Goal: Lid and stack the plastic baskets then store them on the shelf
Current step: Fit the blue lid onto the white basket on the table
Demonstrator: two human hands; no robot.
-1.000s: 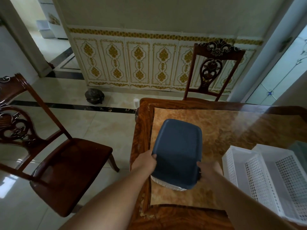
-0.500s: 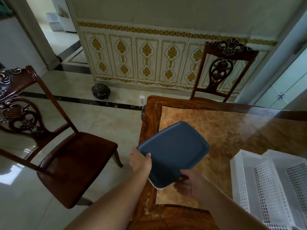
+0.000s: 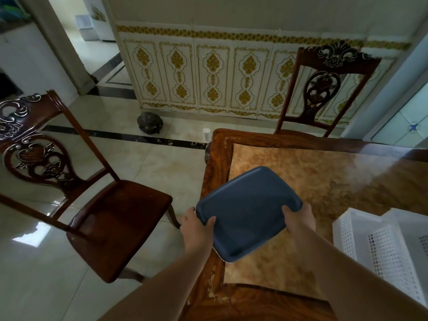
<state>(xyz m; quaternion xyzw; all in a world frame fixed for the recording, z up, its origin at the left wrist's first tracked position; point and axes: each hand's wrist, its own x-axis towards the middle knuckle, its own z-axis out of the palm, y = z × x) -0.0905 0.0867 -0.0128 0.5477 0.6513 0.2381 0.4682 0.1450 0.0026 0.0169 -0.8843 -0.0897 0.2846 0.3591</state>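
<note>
Taking the worktop (image 3: pixel 324 181) as your landmark: off its left side, a dark wooden chair (image 3: pixel 111 225) is standing on the glossy tiled floor (image 3: pixel 148 165), its carved back angling away to the far left. Beyond the worktop's far left corner, a dark rounded object (image 3: pixel 150 123) is sitting on the floor close to the patterned wall panels (image 3: pixel 208 77), and a small white cylinder (image 3: pixel 206 134) is standing just beside that same corner.

At the worktop's near left edge, you are holding a blue lid (image 3: pixel 249 214) with both hands. It is tilting, with its far end over the worktop's marbled inlay and its near corner hanging past the wooden border. A thin strip of white is showing under that near corner; you cannot tell from here whether a basket is beneath the lid. Your left hand (image 3: pixel 196 228) is gripping the lid's left corner, thumb lying on top and fingers curling underneath. Your right hand (image 3: pixel 300 218) is clamping the lid's right edge the same way, thumb on top.

At the far side of the worktop, a second carved chair (image 3: pixel 324 89) is standing tucked against it. On the worktop's near right part, white perforated baskets (image 3: pixel 382 246) are lying open and unlidded, well apart from the lid.
</note>
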